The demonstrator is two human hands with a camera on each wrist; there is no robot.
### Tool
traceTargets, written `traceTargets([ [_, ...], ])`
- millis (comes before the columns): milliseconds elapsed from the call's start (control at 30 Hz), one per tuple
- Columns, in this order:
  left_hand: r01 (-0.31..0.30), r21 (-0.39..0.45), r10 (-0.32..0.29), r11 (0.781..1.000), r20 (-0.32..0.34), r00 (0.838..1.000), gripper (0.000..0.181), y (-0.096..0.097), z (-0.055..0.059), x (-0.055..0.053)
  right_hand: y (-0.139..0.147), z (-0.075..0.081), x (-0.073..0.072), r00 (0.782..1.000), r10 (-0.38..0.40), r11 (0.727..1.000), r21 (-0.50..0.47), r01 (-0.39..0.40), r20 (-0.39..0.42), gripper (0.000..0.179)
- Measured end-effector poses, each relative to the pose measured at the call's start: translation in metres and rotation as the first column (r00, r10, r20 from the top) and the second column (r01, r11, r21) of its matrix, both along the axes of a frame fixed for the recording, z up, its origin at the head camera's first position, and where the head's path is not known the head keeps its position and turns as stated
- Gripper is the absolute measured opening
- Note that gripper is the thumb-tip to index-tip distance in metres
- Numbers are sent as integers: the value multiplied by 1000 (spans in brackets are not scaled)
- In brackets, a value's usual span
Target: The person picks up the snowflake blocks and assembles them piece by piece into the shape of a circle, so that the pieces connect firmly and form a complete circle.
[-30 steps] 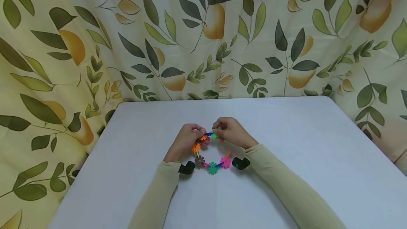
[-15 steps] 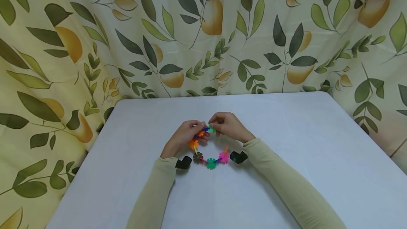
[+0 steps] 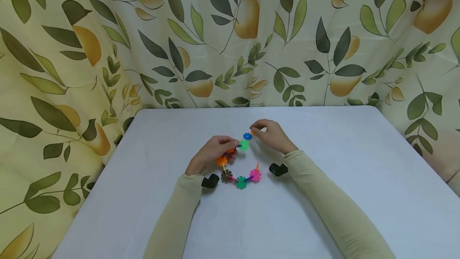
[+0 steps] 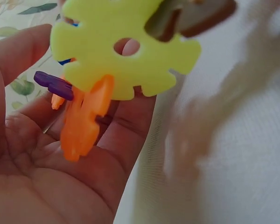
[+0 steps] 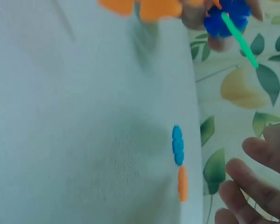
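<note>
In the head view, my left hand pinches one stretch of a curved chain of notched plastic snowflake discs, close to a light green disc. The chain loops down through brown, dark green and pink discs. The left wrist view has a yellow disc and an orange disc across the palm. My right hand hovers beside a blue disc and an orange disc. Those two appear to lie flat, end to end; right fingers are slightly bent, apart from them.
A white-covered table carries everything, its back edge close to a leaf-and-fruit patterned curtain. Dark wrist cameras sit under both wrists. Pale green sleeves cover the forearms.
My right hand has let go of the light green disc and moved right and back to the loose blue and orange discs. The left hand keeps its hold on the chain.
</note>
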State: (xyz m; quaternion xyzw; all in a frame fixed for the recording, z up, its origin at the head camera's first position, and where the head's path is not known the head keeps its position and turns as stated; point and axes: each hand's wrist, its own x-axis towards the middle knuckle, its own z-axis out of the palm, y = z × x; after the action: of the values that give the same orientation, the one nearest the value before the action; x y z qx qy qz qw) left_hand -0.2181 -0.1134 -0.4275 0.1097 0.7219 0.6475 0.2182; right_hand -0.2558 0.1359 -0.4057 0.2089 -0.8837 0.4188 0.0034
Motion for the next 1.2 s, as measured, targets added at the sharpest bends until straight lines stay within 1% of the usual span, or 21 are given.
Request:
traceTargets([
  [133, 11, -19, -10, 1000, 14, 1000, 33, -1, 3, -4, 1, -3, -10, 999, -13, 999, 47, 10, 49, 28],
  [233, 4, -33, -3, 999, 18, 1000, 32, -4, 3, -2, -4, -7, -13, 996, 23, 997, 67, -28, 86, 30],
  [333, 1, -26, -1, 1000, 16, 1000, 28, -6, 0, 1, -8, -15, -14, 993, 68, 993, 87, -76, 93, 30],
  [400, 10, -10, -10, 1000, 14, 1000, 27, -7, -3, 2, -10, -20, -16, 991, 98, 988, 108, -108, 90, 30],
  [533, 29, 15, -29, 999, 9, 1000, 26, -6, -6, 1, -13, -30, -22, 984, 174, 962, 211, -175, 26, 30],
  [633, 27, 22, -27, 999, -5, 1000, 24, -5, -5, -1, -15, -32, -26, 975, 212, 934, 306, -184, -60, 28],
  [700, 30, 26, -30, 999, -9, 1000, 24, -5, -2, -3, -17, -28, -30, 971, 215, 921, 354, -166, -102, 26],
  [767, 37, 19, -37, 999, 1, 999, 24, -3, -2, -3, -16, -29, -28, 971, 207, 914, 378, -149, -120, 23],
  [833, 35, 19, -36, 999, 7, 999, 24, -2, -1, -5, -15, -27, -28, 973, 193, 913, 387, -130, -128, 20],
  [933, 25, 29, -25, 999, 7, 1000, 23, -1, 3, -8, -14, -20, -30, 981, 168, 912, 394, -116, -101, 19],
  [1033, 35, 38, -35, 999, 5, 999, 24, -1, 5, -9, -13, -15, -30, 990, 132, 914, 393, -105, -41, 22],
  [1133, 39, 38, -39, 999, 12, 999, 24, -4, 4, -8, -11, -14, -27, 993, 115, 916, 386, -107, 2, 24],
  [1200, 31, 32, -32, 999, 15, 999, 23, -7, 3, -6, -12, -15, -26, 993, 114, 922, 371, -111, 15, 25],
])
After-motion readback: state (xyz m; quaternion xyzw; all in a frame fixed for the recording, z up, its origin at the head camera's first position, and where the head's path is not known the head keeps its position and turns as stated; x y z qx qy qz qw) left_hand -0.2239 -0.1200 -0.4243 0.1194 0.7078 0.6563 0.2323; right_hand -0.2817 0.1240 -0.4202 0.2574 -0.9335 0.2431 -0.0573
